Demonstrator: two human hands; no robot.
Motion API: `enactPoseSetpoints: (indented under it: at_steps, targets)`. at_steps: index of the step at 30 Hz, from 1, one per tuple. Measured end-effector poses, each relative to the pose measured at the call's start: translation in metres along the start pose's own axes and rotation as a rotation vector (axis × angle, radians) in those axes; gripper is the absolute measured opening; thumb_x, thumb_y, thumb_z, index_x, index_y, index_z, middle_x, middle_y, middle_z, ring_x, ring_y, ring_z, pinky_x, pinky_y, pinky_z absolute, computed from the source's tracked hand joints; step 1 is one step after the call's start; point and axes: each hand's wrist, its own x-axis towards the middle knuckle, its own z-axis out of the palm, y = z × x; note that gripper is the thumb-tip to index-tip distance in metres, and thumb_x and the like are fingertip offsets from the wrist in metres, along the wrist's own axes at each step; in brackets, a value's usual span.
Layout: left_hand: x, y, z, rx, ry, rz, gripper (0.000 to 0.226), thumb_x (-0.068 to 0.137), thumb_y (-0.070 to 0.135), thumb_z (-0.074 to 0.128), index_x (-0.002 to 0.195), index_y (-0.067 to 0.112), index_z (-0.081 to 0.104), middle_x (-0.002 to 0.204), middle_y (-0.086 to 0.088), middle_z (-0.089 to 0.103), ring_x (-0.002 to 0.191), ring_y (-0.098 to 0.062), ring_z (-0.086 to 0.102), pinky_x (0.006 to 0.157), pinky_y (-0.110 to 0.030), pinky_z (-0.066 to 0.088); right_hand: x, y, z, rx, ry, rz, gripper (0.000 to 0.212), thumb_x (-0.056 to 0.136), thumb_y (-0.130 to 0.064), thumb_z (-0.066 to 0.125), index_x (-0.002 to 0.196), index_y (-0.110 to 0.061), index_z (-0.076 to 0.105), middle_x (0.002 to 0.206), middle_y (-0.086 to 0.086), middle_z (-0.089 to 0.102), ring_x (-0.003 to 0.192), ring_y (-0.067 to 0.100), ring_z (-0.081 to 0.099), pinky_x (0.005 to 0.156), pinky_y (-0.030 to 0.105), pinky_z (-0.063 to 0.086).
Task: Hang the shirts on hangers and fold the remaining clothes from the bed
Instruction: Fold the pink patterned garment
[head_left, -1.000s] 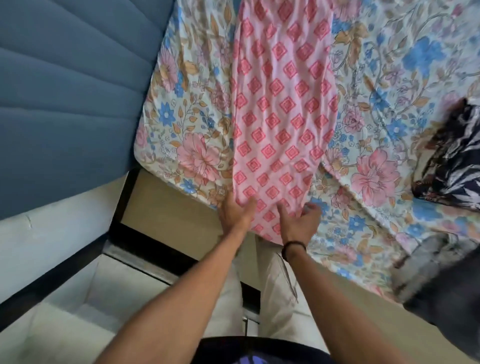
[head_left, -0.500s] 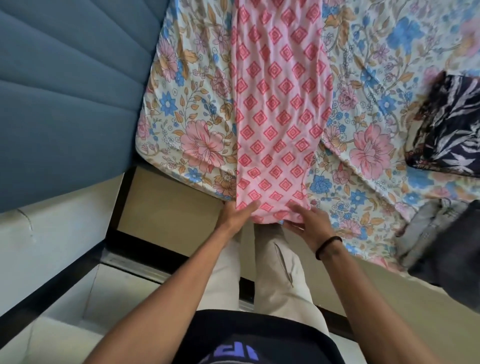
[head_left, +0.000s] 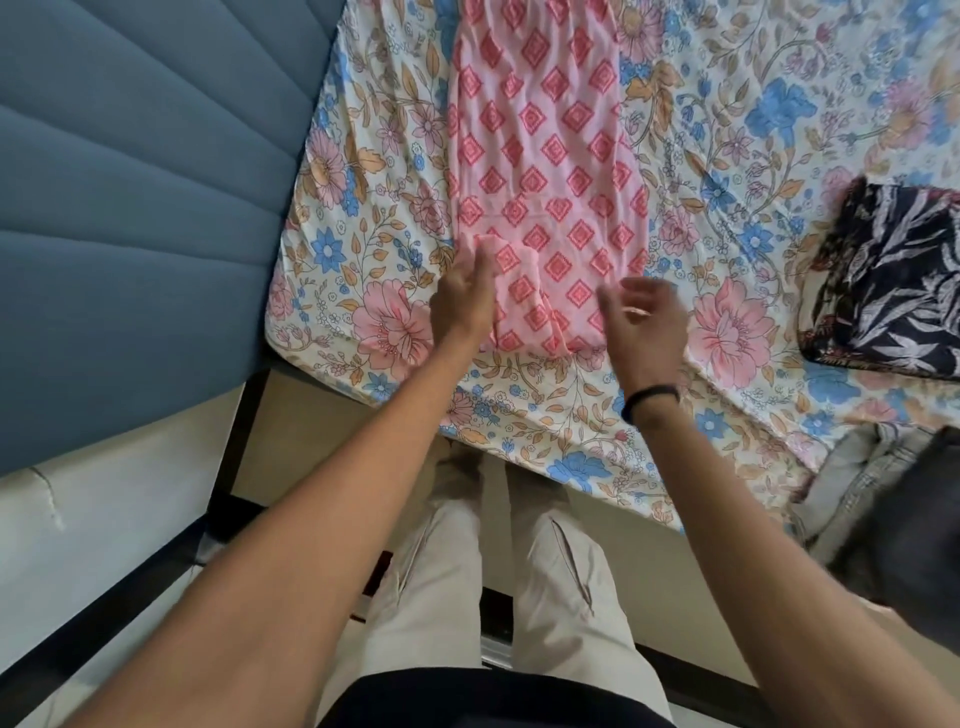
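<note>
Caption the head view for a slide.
Left hand folds the near end of a pink diamond-print garment on the floral bedsheet; right hand hovers beside it.
</note>
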Motion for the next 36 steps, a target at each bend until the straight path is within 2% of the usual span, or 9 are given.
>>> enactPoseSetpoints:
  at_steps: [3, 6, 9, 16, 23, 26, 30, 33, 36]
  targets:
    - [-0.016, -0.039, 0.0, 0.711, 0.077, 0.439, 0.021, 0.096, 0.045, 0.061, 0.098, 0.024, 0.06, 0.109, 0.002, 0.066, 0.094, -0.016, 0.059, 0.068, -0.021, 0.047, -0.018, 0.041, 0.013, -0.509, -0.171, -0.459, 0.03, 0.088, -0.021, 0.079, 0.116, -0.018, 0.067, 0.124, 0.006, 0.063, 0.114, 0.025, 0.056, 0.101, 0.047, 0.051]
    - [-0.026, -0.077, 0.003, 1.06, -0.153, 0.637, 0.056, 0.085, 0.023, 0.078, 0.134, 0.029, 0.053, 0.143, 0.001, 0.048, 0.132, -0.02, 0.043, 0.11, -0.042, 0.043, -0.019, 0.07, 0.032, -0.903, -0.344, -0.791, 0.057, 0.085, -0.008, 0.076, 0.138, -0.022, 0.06, 0.142, 0.015, 0.051, 0.127, 0.037, 0.049, 0.105, 0.058, 0.045]
    - [-0.012, -0.094, 0.0, 1.121, -0.161, 0.671, 0.091, 0.078, 0.013, 0.082, 0.154, 0.027, 0.032, 0.155, -0.002, 0.035, 0.146, -0.025, 0.031, 0.122, -0.049, 0.03, -0.003, 0.081, 0.043, -1.121, -0.383, -0.865, 0.081, 0.081, -0.004, 0.066, 0.154, -0.028, 0.04, 0.158, 0.017, 0.033, 0.141, 0.045, 0.036, 0.112, 0.066, 0.032]
    - [0.022, -0.077, -0.005, 1.064, -0.12, 0.809, 0.064, 0.08, 0.003, 0.078, 0.138, 0.023, 0.059, 0.134, 0.002, 0.063, 0.122, -0.022, 0.053, 0.106, -0.042, 0.048, 0.029, 0.071, 0.036, -1.116, -0.313, -0.824, 0.071, 0.083, -0.004, 0.065, 0.149, -0.026, 0.047, 0.147, 0.016, 0.045, 0.126, 0.039, 0.046, 0.097, 0.057, 0.049]
    - [-0.003, -0.046, -0.012, 0.99, -0.333, 0.499, 0.048, 0.092, -0.007, 0.061, 0.128, 0.023, 0.069, 0.108, -0.011, 0.068, 0.086, -0.027, 0.065, 0.072, -0.029, 0.062, 0.008, 0.06, 0.019, -0.959, -0.464, -0.787, 0.043, 0.095, -0.004, 0.06, 0.13, -0.026, 0.069, 0.106, 0.005, 0.067, 0.099, 0.027, 0.058, 0.085, 0.046, 0.055]
    - [-0.035, -0.057, -0.011, 1.02, -0.688, 0.169, 0.021, 0.096, 0.005, 0.065, 0.111, 0.018, 0.072, 0.085, 0.0, 0.062, 0.067, -0.019, 0.066, 0.055, -0.023, 0.056, -0.025, 0.065, 0.003, -1.002, -0.799, -0.473, 0.039, 0.096, 0.002, 0.054, 0.117, -0.025, 0.073, 0.105, 0.001, 0.068, 0.102, 0.022, 0.063, 0.088, 0.039, 0.059]
    - [-0.065, -0.066, -0.013, 1.081, -1.084, 0.025, 0.03, 0.092, 0.019, 0.073, 0.122, 0.015, 0.073, 0.104, 0.001, 0.068, 0.084, -0.013, 0.055, 0.062, -0.019, 0.039, -0.046, 0.054, -0.015, -1.137, -1.294, -0.2, 0.019, 0.097, -0.014, 0.059, 0.108, -0.014, 0.074, 0.105, 0.005, 0.073, 0.101, 0.027, 0.069, 0.091, 0.04, 0.059]
    - [-0.054, -0.058, -0.029, 0.919, -1.059, -0.057, 0.021, 0.095, 0.024, 0.069, 0.115, 0.018, 0.07, 0.11, -0.001, 0.062, 0.088, -0.016, 0.055, 0.074, -0.026, 0.046, -0.031, 0.03, -0.025, -1.066, -1.288, -0.153, 0.019, 0.1, -0.02, 0.063, 0.116, -0.013, 0.071, 0.111, 0.007, 0.073, 0.101, 0.027, 0.069, 0.085, 0.029, 0.058]
    - [-0.024, -0.035, -0.048, 0.584, -0.788, -0.136, 0.011, 0.095, 0.019, 0.069, 0.105, 0.022, 0.066, 0.104, -0.005, 0.065, 0.082, -0.018, 0.058, 0.07, -0.029, 0.051, 0.008, -0.014, -0.024, -0.945, -1.137, -0.206, 0.02, 0.103, -0.022, 0.061, 0.115, -0.008, 0.069, 0.105, 0.011, 0.072, 0.086, 0.021, 0.067, 0.071, 0.022, 0.057]
